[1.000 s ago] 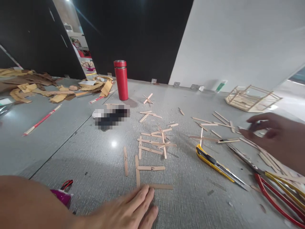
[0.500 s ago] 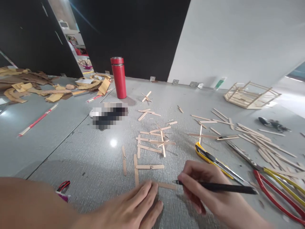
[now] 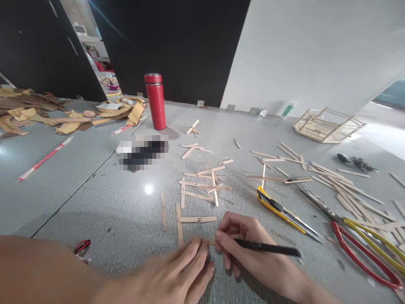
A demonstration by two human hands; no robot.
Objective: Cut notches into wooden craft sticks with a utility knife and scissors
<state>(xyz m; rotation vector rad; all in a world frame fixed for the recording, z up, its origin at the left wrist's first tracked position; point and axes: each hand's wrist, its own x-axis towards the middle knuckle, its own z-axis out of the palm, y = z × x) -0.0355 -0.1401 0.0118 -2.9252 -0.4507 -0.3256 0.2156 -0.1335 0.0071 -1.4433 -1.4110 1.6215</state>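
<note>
My right hand (image 3: 243,245) grips a black pen (image 3: 268,248), its tip hidden behind my fingers. My left hand (image 3: 180,270) lies on the grey surface, fingers stretched out over a popsicle stick. Only a sliver of that stick (image 3: 211,242) shows between my two hands. Just beyond my fingers, an upright stick (image 3: 179,223) meets a crosswise stick (image 3: 198,219) with a small dark mark. A separate marked stick (image 3: 163,211) lies to the left. Farther off, more sticks (image 3: 198,195) are laid in a ladder-like pattern, with a stick cross piece (image 3: 215,188) on their right.
Right of my hands lie a yellow box cutter (image 3: 281,213) and scissors (image 3: 338,219) with red and yellow handles. Behind them are loose sticks (image 3: 344,185) and a stick frame (image 3: 329,126). A red flask (image 3: 155,103) stands at the back; cardboard scraps (image 3: 69,118) lie left.
My right hand has moved left with the pen, close against my left fingertips, covering most of the stick's exposed end. My left hand stays nearly in place. The view has shifted slightly.
</note>
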